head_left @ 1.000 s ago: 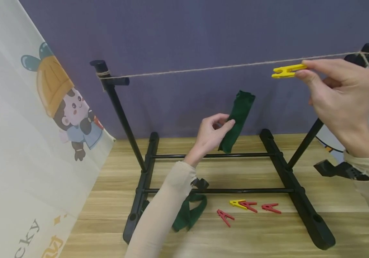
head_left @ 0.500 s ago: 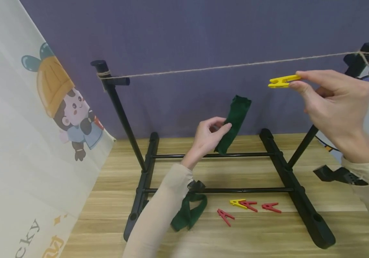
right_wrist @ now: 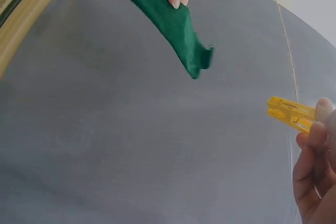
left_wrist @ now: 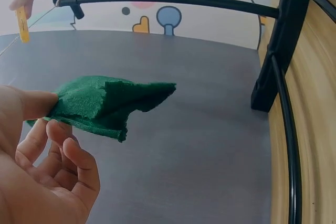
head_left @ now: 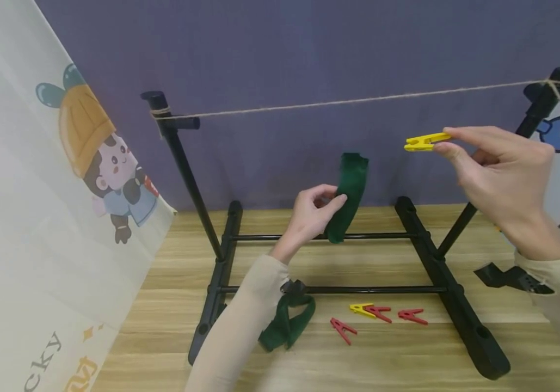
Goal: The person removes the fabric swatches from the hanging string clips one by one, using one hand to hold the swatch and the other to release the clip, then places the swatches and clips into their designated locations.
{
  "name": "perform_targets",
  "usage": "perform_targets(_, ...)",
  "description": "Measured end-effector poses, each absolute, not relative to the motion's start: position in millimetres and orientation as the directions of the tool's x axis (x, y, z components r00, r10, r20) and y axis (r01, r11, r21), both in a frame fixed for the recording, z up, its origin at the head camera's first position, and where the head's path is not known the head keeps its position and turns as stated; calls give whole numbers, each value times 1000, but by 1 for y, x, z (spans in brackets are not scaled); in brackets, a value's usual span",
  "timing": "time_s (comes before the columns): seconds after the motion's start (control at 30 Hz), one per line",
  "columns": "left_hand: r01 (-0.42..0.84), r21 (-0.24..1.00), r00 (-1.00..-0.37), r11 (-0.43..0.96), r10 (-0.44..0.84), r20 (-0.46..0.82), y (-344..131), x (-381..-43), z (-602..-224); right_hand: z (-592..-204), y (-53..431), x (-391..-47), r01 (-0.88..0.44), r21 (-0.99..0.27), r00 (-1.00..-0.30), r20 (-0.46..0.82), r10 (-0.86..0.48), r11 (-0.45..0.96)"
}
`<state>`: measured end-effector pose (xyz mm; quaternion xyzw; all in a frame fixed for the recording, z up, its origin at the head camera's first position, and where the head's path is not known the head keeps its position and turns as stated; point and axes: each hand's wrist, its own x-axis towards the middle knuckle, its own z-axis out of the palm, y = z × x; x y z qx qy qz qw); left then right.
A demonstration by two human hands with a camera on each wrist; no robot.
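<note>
In the head view my left hand (head_left: 311, 212) pinches a strip of dark green cloth (head_left: 352, 188) between thumb and fingers, below the string (head_left: 309, 104). Seen from the left wrist, the cloth (left_wrist: 100, 100) is folded over, with frayed ends pointing away from the hand. My right hand (head_left: 505, 174) holds a yellow clothespin (head_left: 424, 142) by its handle ends, its nose pointing left, under the right half of the string. The right wrist view has the clothespin (right_wrist: 291, 114) apart from the cloth (right_wrist: 163, 14).
The string runs between two black posts (head_left: 189, 179) of a stand on a wooden table (head_left: 382, 359). Near the front lie another green cloth (head_left: 280, 326), red clothespins (head_left: 343, 330) and a yellow clothespin (head_left: 360, 308). Low black crossbars (head_left: 373, 290) join the stand's feet. A purple backdrop (head_left: 280, 49) stands behind.
My right hand has come down and left with the yellow clothespin, away from the string. The left hand has lowered the green cloth slightly and moved it left.
</note>
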<state>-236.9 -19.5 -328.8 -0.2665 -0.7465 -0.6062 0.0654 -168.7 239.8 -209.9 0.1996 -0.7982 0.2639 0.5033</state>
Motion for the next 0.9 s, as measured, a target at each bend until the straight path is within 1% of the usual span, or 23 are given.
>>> perform_targets(0.3,460,881,-851,114,342,400,-24,-235,-335,-223,245,-170,-568,-279,-470,882,-28,774)
perform_targets(0.43,451,884,-856,125,343,388,-26,-232,-336,-230,247,-170,-557,-283,-491,871,-34,780)
perform_targets(0.6,437,889,-863,135,342,372,-27,-226,-335,-237,250,-170,-563,-275,-495,867,-51,780)
perform_targets(0.9,482,865,-843,139,343,415,-28,-223,-340,-250,254,-170,-572,-306,-511,859,-39,761)
